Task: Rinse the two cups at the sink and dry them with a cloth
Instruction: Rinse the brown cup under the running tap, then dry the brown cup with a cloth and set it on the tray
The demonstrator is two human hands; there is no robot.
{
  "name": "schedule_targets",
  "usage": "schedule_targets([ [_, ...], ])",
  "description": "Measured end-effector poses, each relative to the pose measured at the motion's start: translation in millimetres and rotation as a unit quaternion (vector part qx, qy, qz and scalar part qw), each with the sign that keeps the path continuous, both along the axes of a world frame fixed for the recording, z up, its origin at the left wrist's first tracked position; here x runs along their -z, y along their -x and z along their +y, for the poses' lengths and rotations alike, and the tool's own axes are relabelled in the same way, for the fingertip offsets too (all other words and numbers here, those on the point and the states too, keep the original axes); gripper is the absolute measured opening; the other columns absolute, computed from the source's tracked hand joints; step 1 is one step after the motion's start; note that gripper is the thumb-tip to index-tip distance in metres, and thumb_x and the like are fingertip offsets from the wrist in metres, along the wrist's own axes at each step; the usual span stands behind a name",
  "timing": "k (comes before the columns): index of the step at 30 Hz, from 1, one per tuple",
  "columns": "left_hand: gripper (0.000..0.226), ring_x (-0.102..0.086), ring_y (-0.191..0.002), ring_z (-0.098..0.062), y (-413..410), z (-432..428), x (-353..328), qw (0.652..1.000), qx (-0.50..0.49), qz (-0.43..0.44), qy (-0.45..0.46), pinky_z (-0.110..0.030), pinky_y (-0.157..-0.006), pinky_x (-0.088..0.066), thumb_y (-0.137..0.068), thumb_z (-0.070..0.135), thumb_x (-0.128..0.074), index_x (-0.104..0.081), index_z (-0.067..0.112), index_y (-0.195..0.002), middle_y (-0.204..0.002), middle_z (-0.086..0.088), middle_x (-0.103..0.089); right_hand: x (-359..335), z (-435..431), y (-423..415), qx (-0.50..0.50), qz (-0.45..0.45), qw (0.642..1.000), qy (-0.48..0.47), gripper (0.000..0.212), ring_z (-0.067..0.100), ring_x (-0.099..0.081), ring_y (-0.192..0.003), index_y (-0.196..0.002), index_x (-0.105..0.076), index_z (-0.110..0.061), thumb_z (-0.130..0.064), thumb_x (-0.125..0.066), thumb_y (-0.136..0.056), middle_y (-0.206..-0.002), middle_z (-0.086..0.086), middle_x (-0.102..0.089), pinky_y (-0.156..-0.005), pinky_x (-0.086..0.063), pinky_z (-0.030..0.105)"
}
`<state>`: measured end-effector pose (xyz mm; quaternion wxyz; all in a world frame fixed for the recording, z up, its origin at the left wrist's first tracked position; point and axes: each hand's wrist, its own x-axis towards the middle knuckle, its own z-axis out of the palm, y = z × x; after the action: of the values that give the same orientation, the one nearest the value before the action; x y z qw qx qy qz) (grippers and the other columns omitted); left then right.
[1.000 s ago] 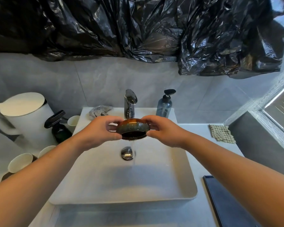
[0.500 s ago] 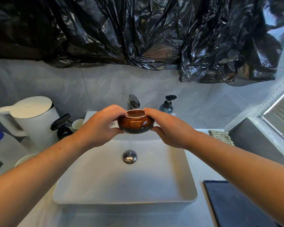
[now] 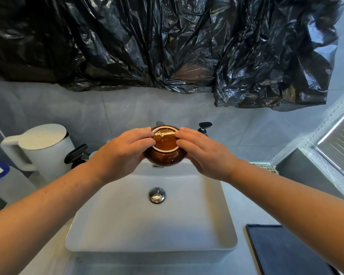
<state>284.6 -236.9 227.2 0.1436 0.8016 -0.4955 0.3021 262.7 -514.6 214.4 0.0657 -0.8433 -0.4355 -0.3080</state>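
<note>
while it hangs upside down above the white rectangular ceramic sink (image 3: 216, 231), the glossy brown glazed cup (image 3: 165, 150) is gripped from both sides by the left hand (image 3: 120, 154) and right hand (image 3: 205, 153).

Both arms reach forward; left hand (image 3: 123, 153) and right hand (image 3: 205, 153) face inward, fingers (image 3: 141, 133) seemingly curled shut.

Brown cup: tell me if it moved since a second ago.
Yes. The brown cup rose away from the drain and flipped bottom-up, mouth downward.
</note>
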Motion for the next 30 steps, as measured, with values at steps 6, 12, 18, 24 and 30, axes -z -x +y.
schedule_targets([
  [6, 0.038, -0.066, -0.111, -0.04, -3, 1, 0, 1.0, -0.007, 0.007, -0.014, -0.039, -0.096, -0.051, -0.074, -0.002, -0.079, -0.066, -0.002, -0.11, -0.117, -0.027, -0.068, -1, 0, -4, 0.002, -0.005, 1.0, 0.01, 0.048, 0.044, -0.052, -0.13, -0.133, -0.042, -0.004, -0.001, -0.066, -0.091, -0.136, 0.027, -0.058, -0.107, -0.047, 0.05],
  [12, 0.043, -0.068, -0.109, -0.043, -5, 3, 4, 0.999, -0.018, 0.017, -0.032, -0.042, -0.093, -0.052, -0.071, -0.001, -0.082, -0.066, -0.002, -0.111, -0.117, -0.027, -0.068, 3, 2, -7, -0.001, 0.003, 1.0, 0.012, 0.055, 0.042, -0.053, -0.13, -0.133, -0.042, -0.005, 0.0, -0.071, -0.087, -0.136, 0.026, -0.058, -0.105, -0.049, 0.05],
  [18, 0.034, -0.066, -0.112, -0.039, -14, 10, 10, 1.0, -0.022, 0.005, -0.02, -0.037, -0.1, -0.047, -0.076, 0.003, -0.076, -0.071, -0.005, -0.108, -0.118, -0.026, -0.069, 7, 7, -15, -0.006, -0.002, 1.0, 0.008, 0.05, 0.042, -0.052, -0.131, -0.134, -0.042, -0.005, -0.002, -0.068, -0.09, -0.137, 0.025, -0.058, -0.105, -0.049, 0.05],
  [24, 0.046, -0.059, -0.109, -0.016, -22, 18, 11, 0.967, -0.006, 0.228, 0.113, -0.018, -0.1, -0.047, -0.069, -0.007, -0.085, -0.069, 0.003, -0.111, -0.116, -0.011, -0.068, 9, 28, -15, 0.029, 0.139, 0.987, -0.069, 0.057, 0.029, -0.051, -0.132, -0.141, -0.037, -0.014, -0.008, -0.065, -0.092, -0.143, 0.017, -0.054, -0.11, -0.044, 0.039],
  [30, 0.049, -0.072, -0.099, -0.01, -29, 45, 16, 0.797, -0.078, 0.567, 0.195, -0.022, -0.079, -0.059, -0.077, -0.01, -0.077, -0.073, 0.029, -0.107, -0.102, 0.008, -0.077, 16, 65, -17, 0.102, 0.397, 0.896, -0.172, 0.041, 0.011, -0.058, -0.113, -0.141, -0.044, -0.028, -0.019, -0.05, -0.101, -0.13, -0.006, -0.061, -0.097, -0.049, 0.027],
])
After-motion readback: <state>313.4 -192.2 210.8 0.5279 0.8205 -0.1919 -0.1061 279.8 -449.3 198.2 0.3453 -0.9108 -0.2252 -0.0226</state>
